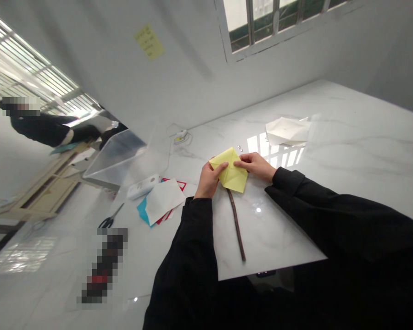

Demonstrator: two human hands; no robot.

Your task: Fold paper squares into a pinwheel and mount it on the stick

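A folded yellow paper [237,178] with visible creases is held up between my two hands over the white marbled table. My left hand [208,179] grips its left edge, thumb on top and the other fingers mostly hidden behind. At the paper's right side my right hand [256,166] pinches it between thumb and fingers. A thin brown stick [237,224] lies on the table below, its upper end hidden under the paper. Just beyond the paper sit a few tiny shiny pieces [240,148].
White papers [286,131] lie at the back right. Left of my hands are white, blue and red sheets [165,200], a white power strip [144,186] and scissors [110,217]. A clear plastic bin [115,158] stands farther left, near a person in black [41,128].
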